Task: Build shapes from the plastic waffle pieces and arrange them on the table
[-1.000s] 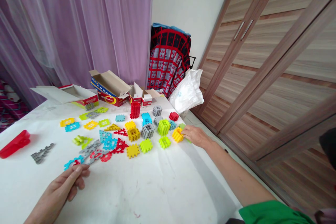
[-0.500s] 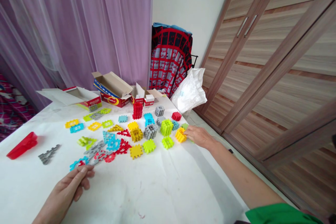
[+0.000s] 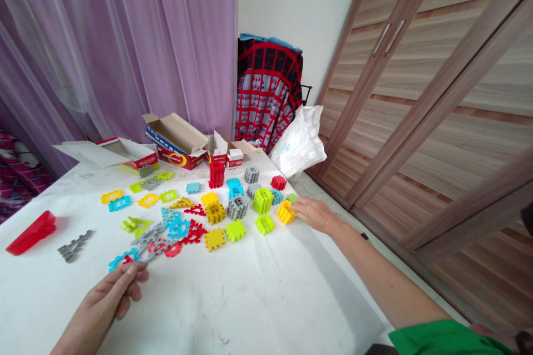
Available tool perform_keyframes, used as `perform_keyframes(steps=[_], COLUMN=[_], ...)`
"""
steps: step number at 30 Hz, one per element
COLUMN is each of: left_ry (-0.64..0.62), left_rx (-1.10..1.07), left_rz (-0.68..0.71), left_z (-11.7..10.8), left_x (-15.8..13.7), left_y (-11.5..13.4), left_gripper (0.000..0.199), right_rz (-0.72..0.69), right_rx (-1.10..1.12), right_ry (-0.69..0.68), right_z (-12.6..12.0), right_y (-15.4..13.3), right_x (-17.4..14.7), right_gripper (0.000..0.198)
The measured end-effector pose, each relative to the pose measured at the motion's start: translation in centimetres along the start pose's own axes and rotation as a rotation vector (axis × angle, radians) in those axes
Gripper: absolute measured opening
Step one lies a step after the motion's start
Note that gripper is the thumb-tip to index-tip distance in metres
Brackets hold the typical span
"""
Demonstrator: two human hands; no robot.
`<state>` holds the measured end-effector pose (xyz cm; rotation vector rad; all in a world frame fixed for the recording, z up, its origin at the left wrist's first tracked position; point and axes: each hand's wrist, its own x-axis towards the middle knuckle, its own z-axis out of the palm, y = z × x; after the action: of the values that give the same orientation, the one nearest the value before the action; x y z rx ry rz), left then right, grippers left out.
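My left hand (image 3: 109,298) is closed in a pinch on the end of a grey building piece (image 3: 156,253), which reaches over a pile of loose pieces. Close to it lie a blue gear-edged piece (image 3: 120,258) and a red round piece (image 3: 173,249). Over at the table's right side, the fingers of my right hand (image 3: 315,214) grip a stack of yellow building pieces (image 3: 285,212). Left of that stack stand a lime green block stack (image 3: 263,201) and a flat lime piece (image 3: 265,224). My right fingertips are partly hidden behind the yellow stack.
Open cardboard boxes (image 3: 180,160) line the back of the white table (image 3: 266,294). A red plastic part (image 3: 32,234) and a grey triangular piece (image 3: 75,246) lie at the left. A white plastic bag (image 3: 300,144) stands beyond the right edge, near a wooden wardrobe (image 3: 400,105).
The whole view has shifted slightly. Both hands keep their grips in nearly the same places, and the pieces on the table lie as before.
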<state>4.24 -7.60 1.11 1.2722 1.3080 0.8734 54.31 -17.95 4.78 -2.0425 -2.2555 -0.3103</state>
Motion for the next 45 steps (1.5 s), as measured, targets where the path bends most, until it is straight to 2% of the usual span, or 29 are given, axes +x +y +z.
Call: perform_keyframes(steps=[4, 7, 9, 13, 19, 23, 27, 31, 37, 45], left_ry=[-0.007, -0.018, -0.013, 0.018, 0.065, 0.051, 0.037, 0.043, 0.038, 0.071], left_rx=[0.003, 0.000, -0.013, -0.063, -0.091, -0.079, -0.073, -0.059, -0.024, 0.041], left_rz=[0.004, 0.010, 0.018, 0.057, 0.090, 0.113, 0.133, 0.145, 0.184, 0.267], left_z=[0.0, -0.2, -0.3, 0.1, 0.9, 0.9, 0.9, 1.1, 1.3, 1.5], left_x=[-0.1, 0.1, 0.4, 1.0, 1.6, 1.5, 1.5, 1.7, 1.8, 2.2], left_y=[0.1, -0.4, -0.8, -0.9, -0.1, -0.4, -0.7, -0.8, -1.0, -1.4], left_gripper=[0.068, 0.067, 0.066, 0.067, 0.073, 0.070, 0.069, 0.070, 0.065, 0.057], right_rz=[0.003, 0.032, 0.030, -0.021, -0.120, -0.192, -0.234, -0.101, 0.016, 0.084], right_rx=[-0.050, 0.007, 0.082, 0.281, 0.496, 0.507, 0.504, 0.531, 0.490, 0.440], right_ry=[-0.011, 0.097, 0.189, 0.307, 0.292, 0.244, 0.172, 0.120, 0.045, 0.016], right_z=[-1.3, -2.1, -1.9, 0.0, 3.1, 4.3, 5.2, 5.1, 4.0, 3.5], right_y=[-0.6, -2.3, -4.5, -11.2, -23.7, -28.9, -30.3, -30.1, -30.6, -30.9], right_x=[0.0, 0.2, 0.7, 2.8, 6.3, 6.1, 5.1, 5.2, 5.3, 5.2], right_gripper=[0.026, 0.026, 0.026, 0.025, 0.022, 0.020, 0.019, 0.021, 0.022, 0.022])
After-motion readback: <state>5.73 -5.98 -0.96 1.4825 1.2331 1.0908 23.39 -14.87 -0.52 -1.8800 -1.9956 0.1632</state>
